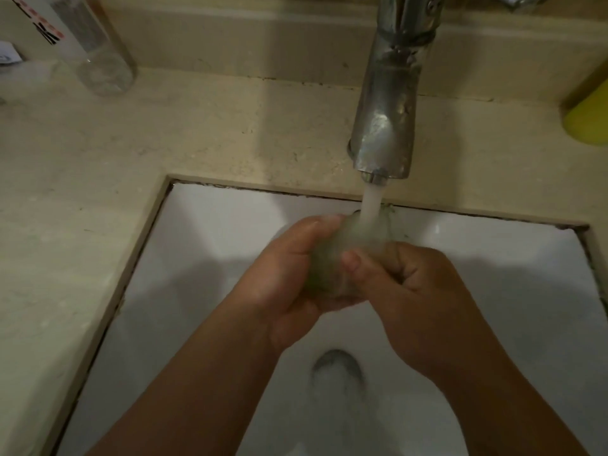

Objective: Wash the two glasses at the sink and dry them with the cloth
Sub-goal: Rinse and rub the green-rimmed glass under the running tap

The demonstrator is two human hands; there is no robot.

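Observation:
A clear glass [353,243] is held over the white sink [204,232], its mouth tilted up under the running stream from the chrome tap [388,103]. My left hand [289,278] cups it from the left and below. My right hand [414,291] grips it from the right, thumb pressed on its side. The glass looks blurred and wet. A second clear glass [98,51] stands on the counter at the far left. No cloth is in view.
The beige stone counter [98,166] surrounds the sink. A yellow container [589,116] stands at the right edge by the back wall. The drain [337,368] lies below my hands. White paper [8,54] shows at the far left.

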